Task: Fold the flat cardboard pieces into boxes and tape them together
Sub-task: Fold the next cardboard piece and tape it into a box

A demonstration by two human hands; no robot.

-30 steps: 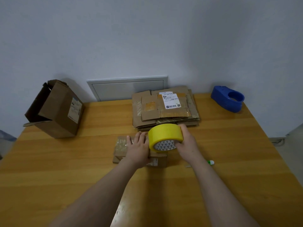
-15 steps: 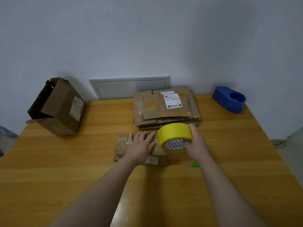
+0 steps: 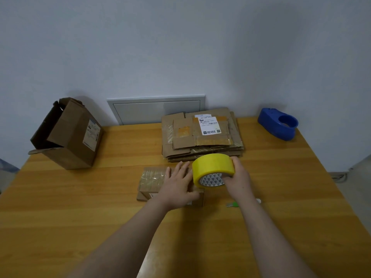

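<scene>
A person's two bare forearms reached across a wooden bench [image 3: 100,207] toward a small closed cardboard box [image 3: 152,183] lying near the middle, just in front of a stack of flat cardboard pieces [image 3: 200,137]. The left grip [image 3: 176,185] lay spread, fingers straight, palm pressing down on the box top. The right grip [image 3: 237,181] was curled round a yellow tape roll [image 3: 212,167], fingers over the far rim and the thumb apparently at the patterned core, holding it on edge just above the box's right end. Whether a strip already ran from roll to box could not be seen. The box looked light and thin-walled, stiff across its panels but likely to give at the flaps, and the old clear tape on its lid probably made it slick, so a flat palm over the seam seemed the safest hold. The roll looked firm and smooth, best gripped through the core. An open box [image 3: 68,135] sat far left, a blue tape dispenser [image 3: 279,125] far right, and a small green tool [image 3: 232,204] lay beside the right wrist.
</scene>
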